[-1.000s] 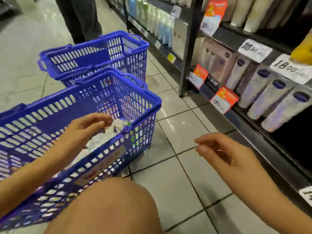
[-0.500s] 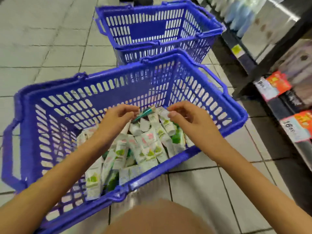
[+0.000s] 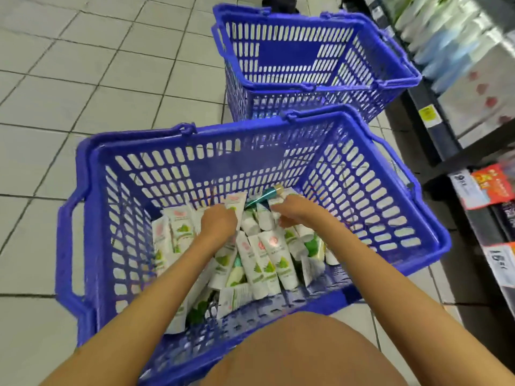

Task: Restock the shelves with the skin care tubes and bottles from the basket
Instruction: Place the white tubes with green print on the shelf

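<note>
Both hands are down in the pile at the far end of the basket. left hand [image 3: 218, 221]: fingers curled onto the top of a white tube [image 3: 235, 201]. right hand [image 3: 295, 214]: fingers curled against another white tube end, just beside the teal tube [image 3: 262, 196]. Motion blur, so I can't tell whether either grip is actually closed round anything.

Task items: tubes [image 3: 267, 260] all lie loose in the near basket [image 3: 434, 246] on the floor [image 3: 83, 79]. None has been lifted clear. The shelves [image 3: 446, 140] are to the right, with price tags [image 3: 498, 257] on the edge.

Change: half a second back both hands hovered just above the tubes with fingertips pinched. Now they've dropped in among them, so my read is the pick is starting, not done. One second back only the left hand was in the basket. The right hand was out over the floor near the shelves, and the view pointed shelf-ward. It has since swung down onto the basket.

Pile layout looks unchanged from the earlier frame. The second basket [image 3: 278, 51] sits behind with nothing visible inside. A knee [image 3: 292, 352] is at the bottom of the frame.
</note>
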{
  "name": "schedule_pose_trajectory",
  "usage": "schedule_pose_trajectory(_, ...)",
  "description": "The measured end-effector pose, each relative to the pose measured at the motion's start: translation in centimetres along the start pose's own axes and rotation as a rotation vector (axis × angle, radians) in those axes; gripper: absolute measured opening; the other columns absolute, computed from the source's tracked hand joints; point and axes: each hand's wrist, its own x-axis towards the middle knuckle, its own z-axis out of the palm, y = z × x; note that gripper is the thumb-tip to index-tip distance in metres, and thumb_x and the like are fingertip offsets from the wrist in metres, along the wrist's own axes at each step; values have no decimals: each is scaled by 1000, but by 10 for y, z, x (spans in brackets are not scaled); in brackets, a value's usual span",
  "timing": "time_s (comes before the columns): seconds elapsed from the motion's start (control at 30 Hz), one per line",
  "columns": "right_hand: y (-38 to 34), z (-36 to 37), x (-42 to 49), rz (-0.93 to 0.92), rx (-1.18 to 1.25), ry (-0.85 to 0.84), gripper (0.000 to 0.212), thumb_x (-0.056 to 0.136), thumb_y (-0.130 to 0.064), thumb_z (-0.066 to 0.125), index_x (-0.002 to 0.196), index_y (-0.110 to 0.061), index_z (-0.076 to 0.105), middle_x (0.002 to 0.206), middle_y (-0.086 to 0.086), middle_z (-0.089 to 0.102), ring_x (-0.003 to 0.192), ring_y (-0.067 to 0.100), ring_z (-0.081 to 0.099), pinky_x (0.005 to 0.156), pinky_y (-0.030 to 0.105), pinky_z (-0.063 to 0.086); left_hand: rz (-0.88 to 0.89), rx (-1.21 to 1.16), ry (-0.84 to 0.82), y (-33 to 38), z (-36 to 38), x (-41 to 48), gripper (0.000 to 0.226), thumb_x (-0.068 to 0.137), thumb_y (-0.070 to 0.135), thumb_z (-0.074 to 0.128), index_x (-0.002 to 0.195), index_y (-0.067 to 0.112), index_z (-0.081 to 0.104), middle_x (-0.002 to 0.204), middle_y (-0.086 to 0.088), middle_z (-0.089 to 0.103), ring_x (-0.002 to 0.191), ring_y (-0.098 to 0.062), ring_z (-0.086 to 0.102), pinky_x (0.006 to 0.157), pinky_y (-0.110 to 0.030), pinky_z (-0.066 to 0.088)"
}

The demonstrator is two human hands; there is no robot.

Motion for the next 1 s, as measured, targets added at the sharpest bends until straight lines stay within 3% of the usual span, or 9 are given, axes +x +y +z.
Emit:
schedule_pose_trajectory(0.1,-2,19,18,-3,-106,49,22,97,-27,43,98,-5,46,67,9,50,57,20,48,53,26,38,-53,-37,-7,4,7,11,35,97,14,36,122,-6,50,131,-21,50,119,-34,48,91,-34,39)
schedule_pose_trajectory(0.23,2,36,32,18,-253,148,45,96,-37,43,117,1,54,120,20,58,107,33,56,74,30,37,-99,-12,3,5,18,15,28,94,12,43,118,-2,49,125,-19,54,114,-33,52,84,-35,42)
schedule_pose_trajectory(0.33,1,33,30,37,-197,125,30,93,-35,51,90,-6,53,93,12,61,79,26,57,61,27,37,-82,-41,-15,3,15,15,31,91,15,50,118,-2,49,122,-18,55,111,-34,54,83,-35,44)
schedule_pose_trajectory(0.4,-2,28,24,94,-23,61,28,91,-33,56,84,-8,46,72,5,50,60,18,47,53,27,38,-60,-105,-56,6,10,15,36,85,14,59,117,0,51,119,-17,58,109,-33,56,81,-34,45)
schedule_pose_trajectory(0.53,-11,-3,-16,315,714,-290,19,91,-26,56,81,-11,51,68,4,55,54,13,50,47,22,46,17,-558,-193,33,-13,-2,27,81,10,63,106,2,60,106,-17,64,92,-28,63,75,-29,49)
schedule_pose_trajectory(0.6,-8,-29,-44,222,952,-313,12,91,-16,54,81,-10,54,71,5,58,60,15,54,59,28,53,188,-834,-271,52,-27,-22,14,85,3,55,98,8,61,95,-12,68,75,-16,65,66,-25,52)
schedule_pose_trajectory(0.77,43,-86,-143,-103,1063,-141,11,91,-14,50,86,-14,60,75,1,65,75,15,60,72,26,54,517,-1066,-587,122,-30,-90,22,93,7,47,107,24,49,94,5,65,77,-10,64,76,-30,55)
schedule_pose_trajectory(0.93,138,-120,-254,-236,1130,341,15,78,-28,54,88,-16,59,76,-3,59,70,9,55,74,24,48,662,-1094,-972,220,24,-176,31,95,1,35,125,4,41,85,-7,61,64,-9,64,60,-22,55)
schedule_pose_trajectory(1.0,178,-121,-300,-227,1259,516,17,84,-29,49,92,-16,57,74,-1,60,65,11,53,71,25,45,708,-1027,-1130,250,54,-217,34,97,7,34,130,1,39,91,-13,62,72,-17,63,66,-27,54)
